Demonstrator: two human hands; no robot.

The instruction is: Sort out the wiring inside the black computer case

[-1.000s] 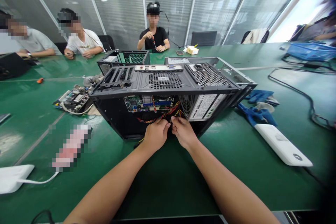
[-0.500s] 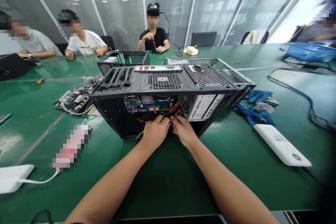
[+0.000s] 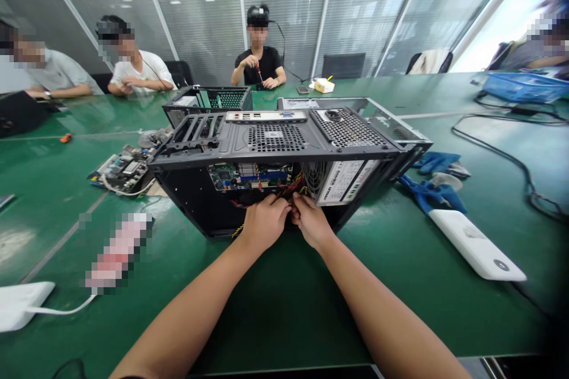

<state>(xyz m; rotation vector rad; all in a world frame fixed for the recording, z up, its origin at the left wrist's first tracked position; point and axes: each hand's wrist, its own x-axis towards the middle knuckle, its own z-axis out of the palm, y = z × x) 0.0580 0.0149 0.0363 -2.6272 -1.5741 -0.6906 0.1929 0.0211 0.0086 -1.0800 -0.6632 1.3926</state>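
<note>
An open black computer case (image 3: 275, 157) lies in front of me with its rear panel facing up. My left hand (image 3: 265, 220) and my right hand (image 3: 310, 219) meet at its open side, fingertips pinched close together. Both are closed on the cable bundle (image 3: 284, 190), whose red, yellow and black wires run into the case; the exact spot they grip is mostly hidden by the fingers. Behind the wires is a green motherboard (image 3: 231, 177). The labelled power supply (image 3: 349, 180) sits at the case's right, just beyond my right hand.
Left of the case lies a loose circuit board (image 3: 127, 166); nearer are a blurred-out phone (image 3: 120, 251) and a white power bank (image 3: 22, 306). On the right are blue gloves (image 3: 438, 192) and another white power bank (image 3: 478, 244). More cases stand behind; several people sit around the green table (image 3: 284, 320).
My hands stay together at the wires, with only slight finger shifts. A co-worker in white at the far left has drawn their hands together. The view has shifted slightly.
</note>
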